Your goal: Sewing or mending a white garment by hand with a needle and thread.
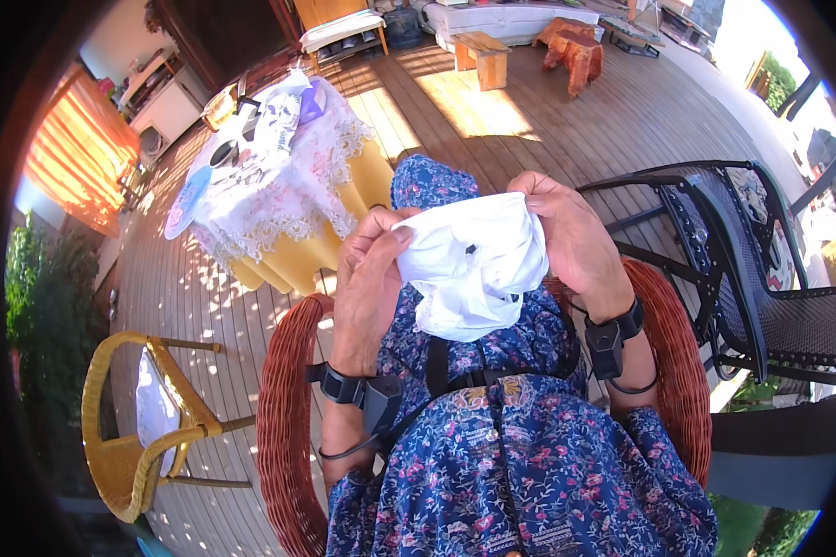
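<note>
White cloth point(474, 265) is held up in front of the chest, over the lap, between both hands. Long axis runs roughly left-right and slightly uphill toward the right; the top edge is stretched between the hands and the rest sags down into a rounded bunch. Looks like thin plain white fabric, crumpled, with folds in shadow and one small dark spot near the middle; the sunlit part is blown out, so no weave detail. Left hand point(367, 278) is closed on the cloth's left edge, thumb on top pinching it against the fingers. Right hand point(571, 237) is closed on the upper right corner, fingers curled over the edge. Both wrists carry black strapped devices with cables. The person sits in a reddish wicker chair point(283, 408), wearing a blue floral dress point(529, 473). Well apart on the left stands a counter point(279, 200) with a lace cover; a black metal chair point(762, 278) is just beside on the right, a yellow wicker chair point(125, 436) at lower left.
</note>
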A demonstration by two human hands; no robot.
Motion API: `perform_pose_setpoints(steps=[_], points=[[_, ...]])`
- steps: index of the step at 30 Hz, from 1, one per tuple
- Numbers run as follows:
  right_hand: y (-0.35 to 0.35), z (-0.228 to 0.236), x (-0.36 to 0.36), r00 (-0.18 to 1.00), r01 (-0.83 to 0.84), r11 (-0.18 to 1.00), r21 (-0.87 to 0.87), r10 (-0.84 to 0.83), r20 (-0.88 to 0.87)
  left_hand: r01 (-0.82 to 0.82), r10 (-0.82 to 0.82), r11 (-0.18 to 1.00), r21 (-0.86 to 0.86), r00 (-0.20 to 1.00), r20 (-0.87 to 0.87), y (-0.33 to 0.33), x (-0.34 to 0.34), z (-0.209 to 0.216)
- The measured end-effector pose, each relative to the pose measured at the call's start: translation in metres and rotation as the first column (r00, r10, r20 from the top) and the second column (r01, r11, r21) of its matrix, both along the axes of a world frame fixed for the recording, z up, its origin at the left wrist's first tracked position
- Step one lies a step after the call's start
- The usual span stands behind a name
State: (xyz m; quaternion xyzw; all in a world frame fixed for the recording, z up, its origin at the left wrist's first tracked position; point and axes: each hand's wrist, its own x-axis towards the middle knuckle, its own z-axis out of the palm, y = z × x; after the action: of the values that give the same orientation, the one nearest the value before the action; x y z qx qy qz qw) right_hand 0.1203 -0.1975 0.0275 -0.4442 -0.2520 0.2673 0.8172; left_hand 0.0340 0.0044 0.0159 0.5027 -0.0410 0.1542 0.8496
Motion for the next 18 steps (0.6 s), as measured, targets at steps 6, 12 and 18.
perform_pose_setpoints(steps=[6, 12, 18], points=[[-0.021, 0.007, 0.005, 0.990, -0.119, 0.993, -0.021, 0.117, -0.077, 0.042, -0.033, 0.990, 0.133, 0.997, -0.073, 0.011, -0.012, 0.007], [-0.020, 0.004, 0.008, 0.997, -0.077, 0.994, -0.076, 0.076, -0.013, -0.030, 0.047, 0.979, 0.202, 0.996, -0.076, 0.010, -0.012, 0.009], [-0.013, 0.014, 0.012, 0.909, 0.130, 0.897, -0.422, 0.061, 0.411, -0.039, 0.072, 0.928, 0.370, 0.994, -0.076, 0.009, 0.002, 0.021]])
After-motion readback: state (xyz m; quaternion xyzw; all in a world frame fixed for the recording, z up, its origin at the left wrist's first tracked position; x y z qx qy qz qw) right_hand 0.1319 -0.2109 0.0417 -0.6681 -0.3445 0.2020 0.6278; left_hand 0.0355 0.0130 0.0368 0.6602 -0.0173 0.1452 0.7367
